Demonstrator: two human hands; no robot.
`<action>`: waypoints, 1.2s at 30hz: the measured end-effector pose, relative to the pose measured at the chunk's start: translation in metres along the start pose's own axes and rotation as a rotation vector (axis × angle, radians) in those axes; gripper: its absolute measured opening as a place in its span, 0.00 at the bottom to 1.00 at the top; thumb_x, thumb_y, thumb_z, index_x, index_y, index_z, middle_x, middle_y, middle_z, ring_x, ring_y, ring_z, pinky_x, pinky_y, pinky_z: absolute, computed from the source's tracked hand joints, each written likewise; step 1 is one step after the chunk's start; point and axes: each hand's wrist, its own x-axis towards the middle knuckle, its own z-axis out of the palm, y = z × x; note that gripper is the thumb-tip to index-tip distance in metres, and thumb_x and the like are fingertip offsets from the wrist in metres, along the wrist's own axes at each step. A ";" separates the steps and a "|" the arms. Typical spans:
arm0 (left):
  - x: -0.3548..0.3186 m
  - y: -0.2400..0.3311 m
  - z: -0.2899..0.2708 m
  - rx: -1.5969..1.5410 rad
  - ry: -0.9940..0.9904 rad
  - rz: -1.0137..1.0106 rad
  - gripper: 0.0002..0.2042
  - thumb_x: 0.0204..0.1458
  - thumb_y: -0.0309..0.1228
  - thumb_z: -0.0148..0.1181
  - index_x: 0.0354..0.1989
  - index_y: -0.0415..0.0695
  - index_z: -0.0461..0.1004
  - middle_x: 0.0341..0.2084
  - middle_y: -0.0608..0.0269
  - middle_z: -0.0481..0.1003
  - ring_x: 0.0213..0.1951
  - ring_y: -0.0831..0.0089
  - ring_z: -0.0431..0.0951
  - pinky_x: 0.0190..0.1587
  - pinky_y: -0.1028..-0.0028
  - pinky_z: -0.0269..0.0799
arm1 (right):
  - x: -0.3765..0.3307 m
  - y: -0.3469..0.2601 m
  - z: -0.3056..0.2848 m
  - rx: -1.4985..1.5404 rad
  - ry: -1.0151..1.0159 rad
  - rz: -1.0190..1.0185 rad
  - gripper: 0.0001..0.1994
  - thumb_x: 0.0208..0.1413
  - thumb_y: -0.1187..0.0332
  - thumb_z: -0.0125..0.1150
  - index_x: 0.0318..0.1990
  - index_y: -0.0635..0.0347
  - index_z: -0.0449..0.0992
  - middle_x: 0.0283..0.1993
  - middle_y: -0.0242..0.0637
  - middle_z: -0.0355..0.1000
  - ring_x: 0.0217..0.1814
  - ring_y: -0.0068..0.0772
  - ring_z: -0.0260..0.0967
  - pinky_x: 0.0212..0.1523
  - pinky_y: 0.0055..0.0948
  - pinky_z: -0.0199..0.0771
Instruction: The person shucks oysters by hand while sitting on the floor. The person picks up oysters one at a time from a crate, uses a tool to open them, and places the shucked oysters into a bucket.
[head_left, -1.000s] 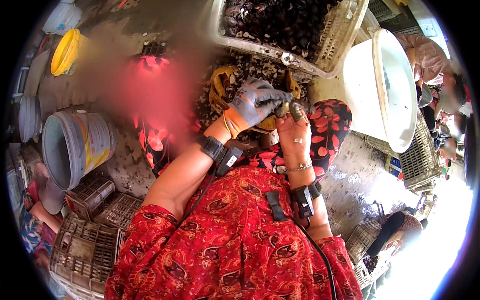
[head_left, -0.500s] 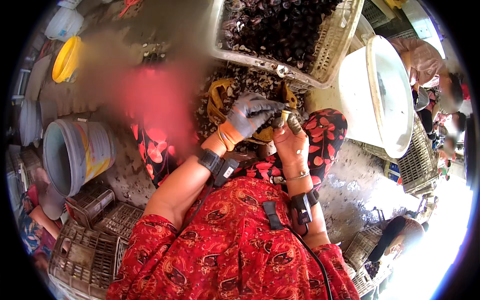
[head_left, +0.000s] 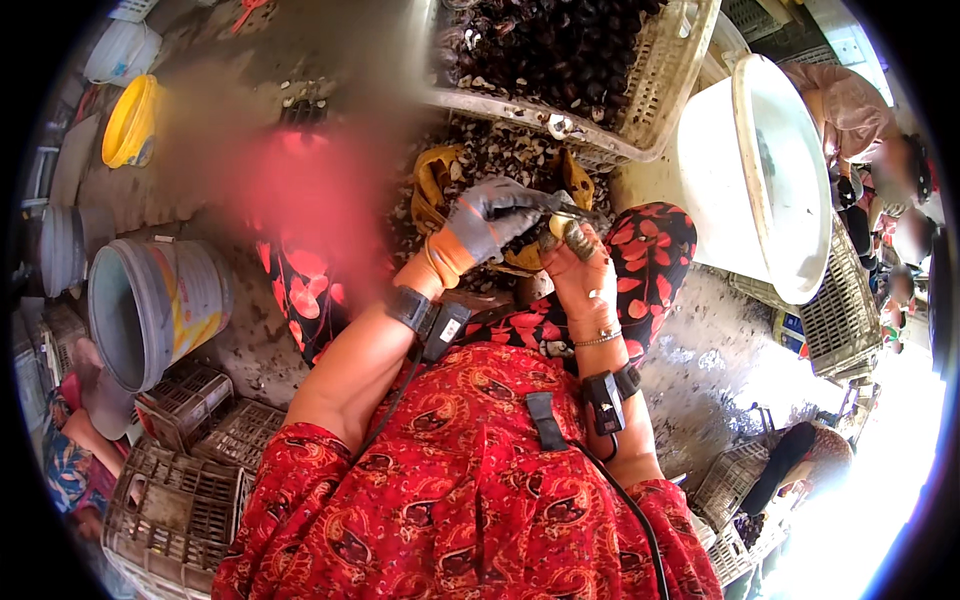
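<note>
My left hand [head_left: 495, 215], in a grey glove with an orange cuff, is closed on a slim dark knife [head_left: 577, 211]. Its blade points right, over the fingertips of my right hand [head_left: 582, 275]. That hand is bare except for dark coverings on some fingertips. Between its thumb and fingers sits a small, pale yellowish round piece [head_left: 557, 226], perhaps a peeled water chestnut, touching or close under the blade. Below both hands, pale and dark scraps [head_left: 500, 150] cover the ground between my knees, beside yellow-brown strips [head_left: 432, 185].
Ahead stands a pale plastic crate [head_left: 655, 95] of dark round pieces [head_left: 560, 50]. A large white tub [head_left: 700, 180] is at the right; a bucket [head_left: 150, 310], yellow basin [head_left: 130, 120] and stacked crates [head_left: 170, 510] lie left. Other people sit at both sides. A blur covers the upper left.
The knife now shows more plainly, lying across above the right fingertips. The pale piece has turned and shifted slightly left, looking rounder. Both hands stay close together.
</note>
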 end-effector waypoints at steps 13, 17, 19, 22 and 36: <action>0.000 -0.021 -0.014 -0.209 0.276 -0.568 0.11 0.49 0.24 0.56 0.42 0.39 0.74 0.33 0.66 0.76 0.31 0.81 0.72 0.36 0.80 0.69 | 0.014 -0.040 0.057 -0.032 0.020 0.274 0.15 0.55 0.56 0.52 0.37 0.59 0.71 0.20 0.25 0.57 0.20 0.20 0.52 0.20 0.20 0.53; 0.004 -0.015 -0.010 -0.270 0.466 -0.543 0.11 0.49 0.22 0.57 0.42 0.37 0.72 0.31 0.67 0.75 0.30 0.82 0.72 0.34 0.82 0.68 | 0.058 -0.070 0.093 -0.935 0.066 -0.130 0.10 0.56 0.71 0.47 0.43 0.63 0.70 0.24 0.26 0.65 0.19 0.16 0.54 0.20 0.14 0.56; 0.003 -0.011 -0.008 -0.398 0.554 -0.391 0.11 0.49 0.23 0.57 0.42 0.36 0.72 0.32 0.67 0.74 0.31 0.82 0.72 0.35 0.84 0.67 | 0.099 -0.077 0.095 -1.298 0.069 -0.235 0.11 0.55 0.75 0.45 0.43 0.63 0.70 0.32 0.31 0.73 0.22 0.18 0.61 0.22 0.17 0.61; 0.003 -0.008 -0.003 -0.561 0.592 -0.377 0.11 0.49 0.24 0.57 0.41 0.36 0.72 0.32 0.66 0.74 0.32 0.82 0.72 0.36 0.83 0.67 | 0.157 -0.090 0.083 -1.840 -0.247 -0.596 0.12 0.50 0.73 0.49 0.43 0.61 0.71 0.30 0.36 0.74 0.28 0.28 0.69 0.27 0.25 0.66; 0.009 -0.009 0.002 -0.795 0.686 -0.419 0.12 0.49 0.22 0.56 0.43 0.35 0.71 0.35 0.63 0.74 0.35 0.78 0.73 0.39 0.81 0.69 | 0.260 -0.046 0.099 -2.855 -0.014 -0.357 0.16 0.36 0.55 0.61 0.29 0.57 0.78 0.31 0.43 0.74 0.36 0.44 0.72 0.34 0.35 0.72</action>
